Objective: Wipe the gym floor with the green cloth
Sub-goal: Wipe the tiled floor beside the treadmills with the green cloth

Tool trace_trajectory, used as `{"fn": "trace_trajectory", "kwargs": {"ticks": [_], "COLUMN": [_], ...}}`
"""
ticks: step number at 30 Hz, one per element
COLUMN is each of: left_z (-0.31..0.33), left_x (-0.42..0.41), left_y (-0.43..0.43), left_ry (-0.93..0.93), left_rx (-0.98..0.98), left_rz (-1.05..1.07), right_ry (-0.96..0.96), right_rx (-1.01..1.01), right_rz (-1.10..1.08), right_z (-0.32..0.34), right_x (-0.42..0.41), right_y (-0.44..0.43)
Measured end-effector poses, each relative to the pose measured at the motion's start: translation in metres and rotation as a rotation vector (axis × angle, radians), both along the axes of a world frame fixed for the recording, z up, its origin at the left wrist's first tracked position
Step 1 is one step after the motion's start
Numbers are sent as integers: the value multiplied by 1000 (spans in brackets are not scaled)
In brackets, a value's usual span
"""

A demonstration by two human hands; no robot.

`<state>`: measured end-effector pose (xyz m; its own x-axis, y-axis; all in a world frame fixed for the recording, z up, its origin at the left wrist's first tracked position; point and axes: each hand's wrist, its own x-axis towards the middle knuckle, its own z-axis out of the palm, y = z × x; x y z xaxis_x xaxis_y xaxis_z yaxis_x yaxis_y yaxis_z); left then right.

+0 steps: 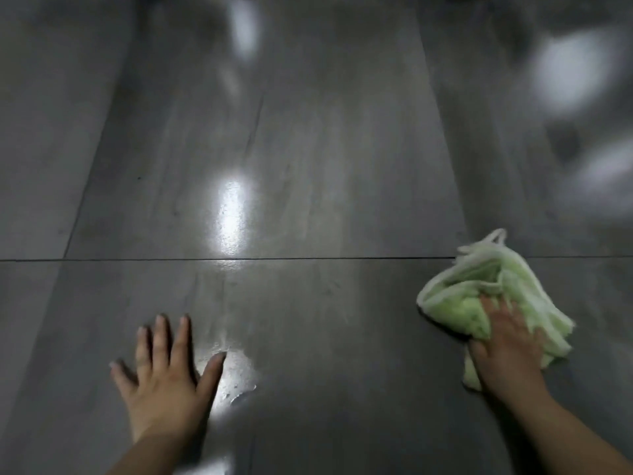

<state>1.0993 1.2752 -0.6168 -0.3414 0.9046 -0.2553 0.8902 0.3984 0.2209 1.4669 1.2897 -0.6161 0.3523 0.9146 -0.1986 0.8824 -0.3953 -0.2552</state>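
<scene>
1. Nearest the camera, at the lower left of the frame, the left hand lies palm-down on the gym floor. Its fingers are straight and spread wide apart, holding nothing. That flat, splayed pose reads as a prop for the person's weight while leaning low over the tiles.
2. Just beside that hand's thumb a wet patch glistens, with a few beads at its edge. It looks like moisture that the wiping has yet to take up, or a film the cloth has laid down; which one is not clear.
3. At the lower right, the right hand rests on top of the green cloth. Its fingers lie fairly straight and close together, pressing the fabric down rather than pinching it. Motion blur hides whether the tips dig into the folds.
4. Under that palm the cloth is bunched, not spread flat. It sits on the floor at the right of the frame, and its far edge reaches the grout line. A wad under the palm probably gives firmer pressure for scrubbing.
5. Bright reflections run up the middle of the glossy grey tiles.
6. Most of the floor in view lies to the cloth's left, so a sweep toward the wet patch seems the likely next stroke.
</scene>
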Motion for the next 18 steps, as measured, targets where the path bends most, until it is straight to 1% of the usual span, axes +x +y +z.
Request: {"fn": "trace_trajectory", "kwargs": {"ticks": [2, 3, 4, 5, 7, 9, 11, 12, 14, 15, 16, 17, 18], "left_z": [-5, -6, -7, -9, -15, -17, -19, -20, -21, -22, -23, -23, -23], "left_x": [-4, -7, -9, -12, -14, -15, -17, -18, -18, -19, -19, -18, -18], "left_y": [1, 1, 1, 2, 1, 0, 0, 0, -1, -1, -2, -2, -2], "left_ry": [-7, -23, -25, 2, 36, 28, 37, 41, 38, 40, 49, 61, 71], "left_rx": [-78, -124, -143, -131, -99, -73, -51, -37, -3, 7, 15, 18, 18], "left_rz": [-23, -43, -62, -77, -87, -73, -76, -79, -81, -84, -89, -96, -102], "right_ry": [20, 2, 7, 10, 24, 114, 184, 147, 34, -12, -88, -127, -123], "right_rx": [-28, -50, -70, -71, -71, -83, -23, 20, 91, 70, 69, 72, 69], "right_rz": [-181, -237, -235, -158, 114, 397, 674, 814, 994, 1007, 968, 881, 762], "right_z": [6, 7, 9, 7, 3, 2, 0, -2, -7, -10, -14, -15, -11], "right_x": [-33, -59, -86, -114, -178, -235, -265, -264, -233, -209, -180, -149, -122], "right_y": [37, 55, 73, 88, 103, 99, 86, 82, 88, 94, 98, 99, 100]}}
